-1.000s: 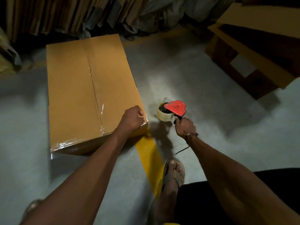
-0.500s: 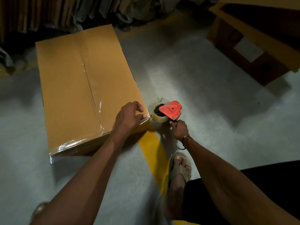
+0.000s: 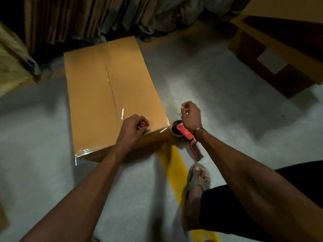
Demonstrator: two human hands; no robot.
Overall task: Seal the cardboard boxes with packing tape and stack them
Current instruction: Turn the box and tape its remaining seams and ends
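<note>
Sitting flat on the grey concrete floor (image 3: 218,95) is the cardboard box (image 3: 111,95), its long top seam running under a strip of clear packing tape (image 3: 114,96) that is folding over the near edge. The left hand (image 3: 134,130) is resting on the near right corner of the lid, fingers curled under with nothing visibly inside them, knuckles pressing on the taped edge. The right hand (image 3: 191,115) is hanging just above the red tape dispenser (image 3: 187,137), fingers loosely bent and holding nothing. The dispenser is lying on its side on the floor, just beside the box's near right corner, roll end toward the box, handle pointing back toward the sandalled foot (image 3: 197,180) on the yellow floor line (image 3: 176,165).

Judging by its flat, undented panels, this box is looking stiff enough to take a firm squeeze; its weight is anybody's guess, since the contents are hidden. The tape film is looking slick, so the better hold is probably on the bare cardboard: both hands low on the two short ends, under the bottom edges, for the carry to a stack. More cartons (image 3: 279,49) are waiting at the upper right, and flattened cardboard (image 3: 78,18) is leaning along the back.
</note>
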